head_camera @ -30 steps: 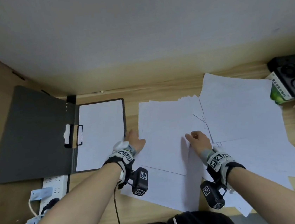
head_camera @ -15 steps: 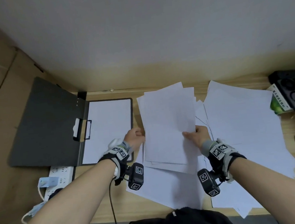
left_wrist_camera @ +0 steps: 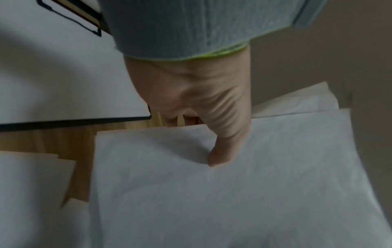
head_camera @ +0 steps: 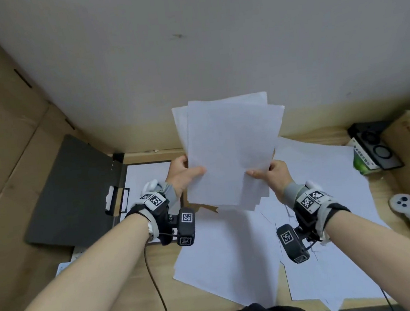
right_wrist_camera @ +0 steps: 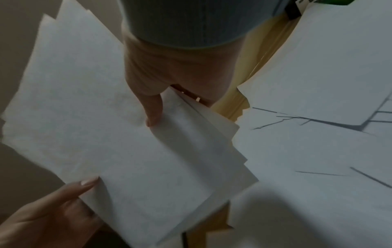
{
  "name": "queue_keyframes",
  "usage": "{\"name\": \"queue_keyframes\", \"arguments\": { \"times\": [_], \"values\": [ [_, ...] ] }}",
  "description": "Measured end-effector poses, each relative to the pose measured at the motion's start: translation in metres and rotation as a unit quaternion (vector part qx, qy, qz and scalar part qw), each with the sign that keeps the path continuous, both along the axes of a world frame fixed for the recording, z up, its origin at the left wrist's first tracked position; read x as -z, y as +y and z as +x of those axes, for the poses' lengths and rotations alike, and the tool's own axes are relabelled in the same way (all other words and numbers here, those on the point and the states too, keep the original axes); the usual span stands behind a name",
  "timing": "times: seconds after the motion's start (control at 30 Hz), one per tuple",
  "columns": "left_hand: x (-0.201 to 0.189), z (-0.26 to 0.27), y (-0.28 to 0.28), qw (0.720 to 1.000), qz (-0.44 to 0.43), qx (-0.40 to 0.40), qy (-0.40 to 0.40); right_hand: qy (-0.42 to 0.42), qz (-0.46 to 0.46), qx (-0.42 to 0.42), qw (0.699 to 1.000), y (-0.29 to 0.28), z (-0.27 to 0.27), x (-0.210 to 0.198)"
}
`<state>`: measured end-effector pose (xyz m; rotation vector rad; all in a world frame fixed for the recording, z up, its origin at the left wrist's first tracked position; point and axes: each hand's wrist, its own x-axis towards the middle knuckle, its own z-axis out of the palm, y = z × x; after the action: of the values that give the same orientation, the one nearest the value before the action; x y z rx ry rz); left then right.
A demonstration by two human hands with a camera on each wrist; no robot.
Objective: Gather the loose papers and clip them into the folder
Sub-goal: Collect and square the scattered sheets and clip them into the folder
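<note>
A fanned sheaf of white papers (head_camera: 229, 152) (left_wrist_camera: 233, 193) (right_wrist_camera: 118, 134) is held upright above the desk. My left hand (head_camera: 184, 174) (left_wrist_camera: 203, 109) pinches its left edge, thumb on the front sheet. My right hand (head_camera: 274, 175) (right_wrist_camera: 169, 80) pinches its right edge the same way. More loose papers (head_camera: 330, 192) (right_wrist_camera: 318, 83) lie spread over the right and middle of the desk. The open dark folder (head_camera: 75, 193) lies at the left, one white sheet (head_camera: 145, 180) (left_wrist_camera: 53, 75) under its clip (head_camera: 117, 200).
A power strip (head_camera: 65, 264) lies by the desk's front left edge. At the right stand a green box (head_camera: 361, 160), a black device (head_camera: 376, 146) and a white controller (head_camera: 409, 211). Cardboard walls close in the left and right sides.
Both hands gathered sheets from the middle of the desk, took hold of them and raised the sheaf upright off the surface. The head view tilted up.
</note>
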<state>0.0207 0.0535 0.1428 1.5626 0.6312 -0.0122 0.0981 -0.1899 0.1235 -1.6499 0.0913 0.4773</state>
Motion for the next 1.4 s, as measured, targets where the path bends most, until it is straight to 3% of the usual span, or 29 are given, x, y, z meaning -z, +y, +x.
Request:
{"name": "queue_keyframes", "arguments": {
  "times": [0.27, 0.6, 0.83, 1.03, 1.27, 1.4],
  "values": [
    [0.031, -0.039, -0.020, 0.998, 0.023, 0.024, 0.051, 0.017, -0.032, -0.036, 0.999, -0.007, -0.042, 0.026],
    [0.005, -0.024, -0.013, 1.000, 0.022, 0.004, -0.009, -0.006, 0.019, -0.012, 1.000, 0.007, -0.017, 0.005],
    [0.019, -0.034, -0.019, 0.999, 0.023, -0.014, 0.019, 0.021, 0.002, 0.006, 1.000, 0.000, -0.032, 0.024],
    [0.007, -0.024, -0.020, 1.000, 0.004, -0.013, -0.011, 0.017, 0.028, 0.013, 0.999, 0.006, -0.019, 0.017],
    [0.028, -0.032, -0.022, 0.995, 0.081, 0.014, 0.052, 0.020, -0.022, -0.017, 0.999, -0.002, -0.027, 0.035],
    [0.026, -0.023, -0.026, 0.997, 0.060, 0.000, 0.045, 0.020, -0.002, -0.009, 1.000, 0.000, -0.018, 0.035]
  ]
}}
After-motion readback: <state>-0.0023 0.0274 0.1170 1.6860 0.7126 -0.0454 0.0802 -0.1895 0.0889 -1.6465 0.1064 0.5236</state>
